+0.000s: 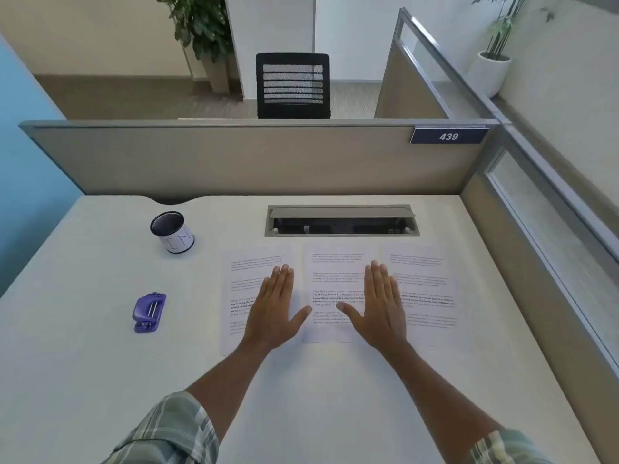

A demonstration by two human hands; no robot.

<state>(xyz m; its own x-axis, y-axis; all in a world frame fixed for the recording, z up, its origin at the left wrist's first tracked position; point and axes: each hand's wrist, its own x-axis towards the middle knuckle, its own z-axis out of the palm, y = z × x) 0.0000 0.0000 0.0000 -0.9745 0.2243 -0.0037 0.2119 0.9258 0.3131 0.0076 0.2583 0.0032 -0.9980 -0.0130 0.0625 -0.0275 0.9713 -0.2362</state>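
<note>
Three printed paper sheets lie side by side on the white desk [100,380]: a left sheet [246,266], a middle sheet [335,272] and a right sheet [425,286]. My left hand [273,309] lies flat, fingers straight, over the left sheet, its thumb reaching toward the middle sheet. My right hand [382,306] lies flat with straight fingers across the gap between the middle and right sheets. Neither hand holds anything.
A purple hole punch [149,312] sits left of the sheets. A white mesh-rimmed pen cup [172,232] stands at the back left. An open cable tray [341,221] is set in the desk behind the sheets. Partition walls close the back and right.
</note>
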